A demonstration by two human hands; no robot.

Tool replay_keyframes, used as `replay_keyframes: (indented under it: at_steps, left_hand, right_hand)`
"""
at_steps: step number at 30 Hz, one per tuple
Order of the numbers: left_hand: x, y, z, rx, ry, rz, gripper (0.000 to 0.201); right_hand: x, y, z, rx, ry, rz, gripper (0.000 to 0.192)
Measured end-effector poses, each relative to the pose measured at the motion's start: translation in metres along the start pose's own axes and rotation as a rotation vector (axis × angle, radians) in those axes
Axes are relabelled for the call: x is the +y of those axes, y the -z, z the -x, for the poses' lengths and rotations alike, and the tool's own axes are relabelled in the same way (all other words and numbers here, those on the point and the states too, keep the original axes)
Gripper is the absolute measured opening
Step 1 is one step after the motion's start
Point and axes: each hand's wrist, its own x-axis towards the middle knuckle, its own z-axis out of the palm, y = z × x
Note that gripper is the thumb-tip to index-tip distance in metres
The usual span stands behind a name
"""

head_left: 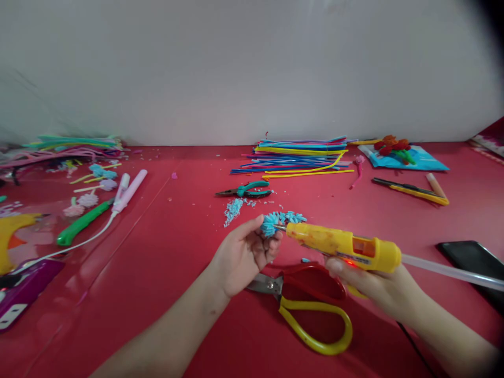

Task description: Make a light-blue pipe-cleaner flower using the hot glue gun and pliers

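Note:
My left hand (242, 257) pinches a fluffy light-blue pipe-cleaner flower (280, 220) above the red table (165, 273). My right hand (378, 286) grips a yellow hot glue gun (342, 244) with a clear glue stick (452, 270) sticking out of its back. The gun's nozzle touches the blue flower by my left fingertips. A small red light glows on the gun's underside. Scissors with red and yellow handles (311, 310) lie on the table just under both hands.
Teal-handled pliers (246, 190) and blue fluff scraps (233, 209) lie beyond my hands. A stack of coloured pipe cleaners (299, 155) sits further back. A black phone (472, 257) is at right, a yellow-black cutter (409, 190) behind it. Another glue gun (10, 236), a green-handled tool (82, 223) and small flowers sit at left.

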Motion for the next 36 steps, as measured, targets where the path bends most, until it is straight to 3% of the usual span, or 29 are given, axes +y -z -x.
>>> replay_keyframes:
  at_steps: [6, 21, 36]
  left_hand:
    - [0.0016, -0.0029, 0.002, 0.002, 0.0, 0.001, 0.035]
    - [0.0013, 0.0004, 0.0001, -0.009, 0.014, 0.053, 0.034]
    - [0.0008, -0.0002, 0.0007, 0.01, 0.016, 0.055, 0.034]
  right_hand:
    - [0.0021, 0.0006, 0.001, -0.008, 0.048, 0.065, 0.025]
    - [0.0005, -0.0041, -0.0017, 0.025, 0.112, -0.039, 0.016]
    - [0.0, -0.0045, -0.0026, 0.008, 0.077, -0.05, 0.016]
